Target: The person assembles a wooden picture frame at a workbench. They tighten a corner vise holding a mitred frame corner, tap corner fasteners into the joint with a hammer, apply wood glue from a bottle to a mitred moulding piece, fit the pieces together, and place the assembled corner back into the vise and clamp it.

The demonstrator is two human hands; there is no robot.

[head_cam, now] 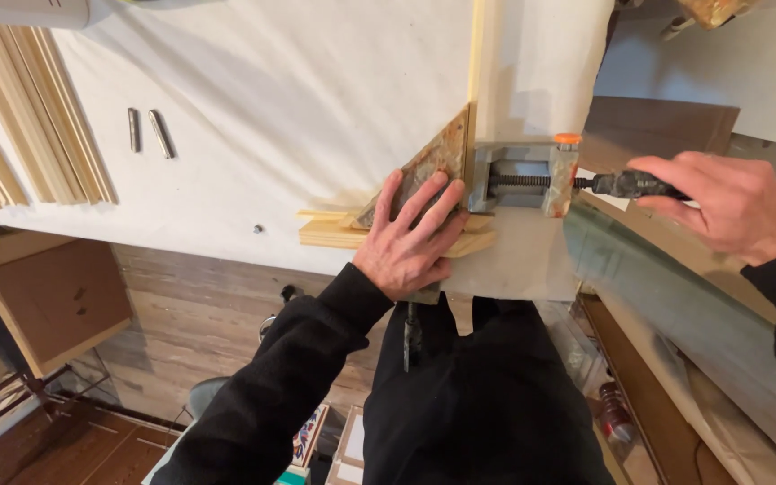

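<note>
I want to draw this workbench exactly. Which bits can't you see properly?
- Head view: the wooden strips' corner joint, covered by the left hand.
- The clamp handle's end, inside the right hand.
- The strip stack, cut off by the left edge.
- The tiny thing on the cloth: too small.

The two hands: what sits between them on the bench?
In the head view, a grey corner clamp with a threaded screw lies between them. The left hand presses a triangular block; the right hand grips the clamp's handle.
</note>
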